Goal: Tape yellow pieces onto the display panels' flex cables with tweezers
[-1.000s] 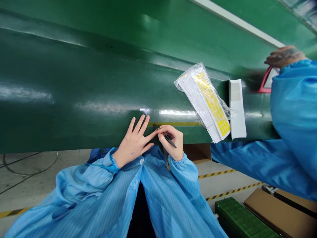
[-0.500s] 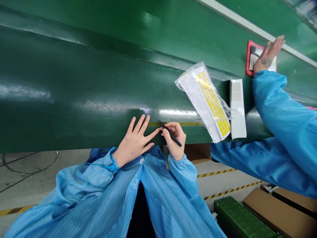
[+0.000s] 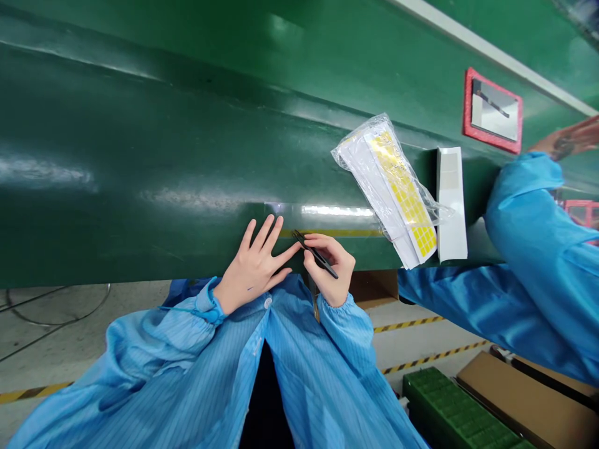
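Observation:
My right hand (image 3: 328, 267) is shut on a pair of black tweezers (image 3: 316, 254), their tips reaching left to a thin yellow strip (image 3: 332, 232) on a glossy green panel (image 3: 140, 181). My left hand (image 3: 253, 265) rests open beside it with spread fingers, its index fingertip close to the tweezers. Above the strip runs a band of clear film (image 3: 322, 212). Whatever the tweezer tips touch is too small to tell.
To the right lie a plastic bag of yellow label sheets (image 3: 390, 190) and a white card (image 3: 452, 206). A co-worker's blue sleeve (image 3: 528, 218) and hand (image 3: 566, 138) enter at right, near a red-framed plate (image 3: 492, 111). Below are a green crate (image 3: 458, 411) and cardboard box (image 3: 524, 393).
The co-worker's hand has moved right, off the red-framed plate, which now shows fully. My tweezers have tilted, with their tips swung down and left toward the yellow strip.

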The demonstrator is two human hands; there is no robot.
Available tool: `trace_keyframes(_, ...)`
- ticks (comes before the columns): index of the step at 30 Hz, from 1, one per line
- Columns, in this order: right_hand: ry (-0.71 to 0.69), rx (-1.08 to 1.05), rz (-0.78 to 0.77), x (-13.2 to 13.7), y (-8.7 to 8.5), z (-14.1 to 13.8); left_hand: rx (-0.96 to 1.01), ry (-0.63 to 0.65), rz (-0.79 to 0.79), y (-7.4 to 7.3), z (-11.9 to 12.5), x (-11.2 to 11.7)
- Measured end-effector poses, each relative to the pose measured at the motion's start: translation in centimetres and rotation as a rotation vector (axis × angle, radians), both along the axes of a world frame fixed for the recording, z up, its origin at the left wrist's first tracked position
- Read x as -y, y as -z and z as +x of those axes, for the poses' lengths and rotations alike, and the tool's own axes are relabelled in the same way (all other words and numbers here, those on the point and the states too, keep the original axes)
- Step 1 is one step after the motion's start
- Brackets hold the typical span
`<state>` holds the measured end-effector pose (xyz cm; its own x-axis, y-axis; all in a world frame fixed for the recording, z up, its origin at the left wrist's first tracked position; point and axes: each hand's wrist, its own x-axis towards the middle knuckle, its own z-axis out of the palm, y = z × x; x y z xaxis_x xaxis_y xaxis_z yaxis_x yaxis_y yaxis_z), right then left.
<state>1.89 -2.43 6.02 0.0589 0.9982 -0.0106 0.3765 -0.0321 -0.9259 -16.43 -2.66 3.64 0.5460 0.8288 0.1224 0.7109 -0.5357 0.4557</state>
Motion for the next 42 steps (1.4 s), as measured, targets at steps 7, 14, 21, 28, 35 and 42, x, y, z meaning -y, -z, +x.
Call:
trace_keyframes(7,-0.003,-0.017,0.004,-0.1,0.5,-0.5,-0.004,-0.002,-0.006,0.0,0.0,0.0)
trace_keyframes(14,0.004,-0.030,-0.022,-0.1,0.7,-0.5,0.005,-0.002,0.011,0.1,0.0,0.0)
trace_keyframes(21,-0.004,0.004,0.029,-0.1,0.7,-0.6,0.002,0.001,0.005,0.1,0.0,-0.1)
trace_keyframes(28,-0.051,0.069,0.051,-0.2,0.5,-0.3,0.009,-0.004,0.000,0.1,0.0,0.0)
trace_keyframes(35,-0.028,-0.034,0.003,-0.5,0.7,0.0,0.001,-0.002,0.002,0.0,0.0,0.0)
trace_keyframes(42,-0.021,-0.028,0.038,-0.7,1.4,0.4,-0.011,0.000,0.004,0.0,0.0,-0.1)
